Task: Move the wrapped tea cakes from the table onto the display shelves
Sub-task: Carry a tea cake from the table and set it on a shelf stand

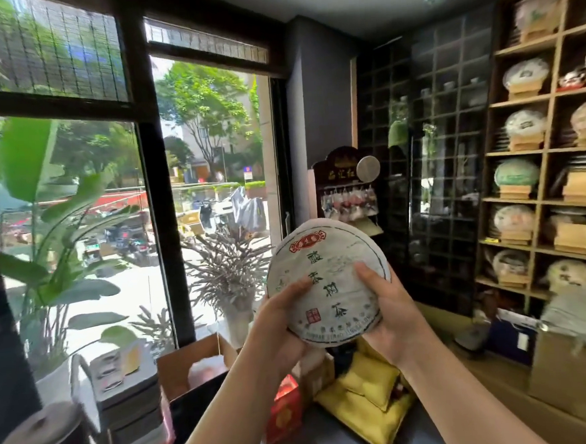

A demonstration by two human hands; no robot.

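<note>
I hold a round paper-wrapped tea cake (332,264) with green characters and a red stamp up in front of me, its face tilted toward the camera. My left hand (280,322) grips its lower left edge, thumb on the face. My right hand (389,305) grips its lower right edge, thumb also on the face. A second wrapped cake seems stacked behind it, only its rim showing. The wooden display shelves (551,151) stand at the right, most compartments holding wrapped cakes on small wooden stands.
Below my hands lie yellow cushions (367,399), a red box (284,411) and an open cardboard box (194,372). A cardboard carton (575,369) topped with stacked paper sits at the right. A dark lattice cabinet (432,165) and potted plants by the window fill the background.
</note>
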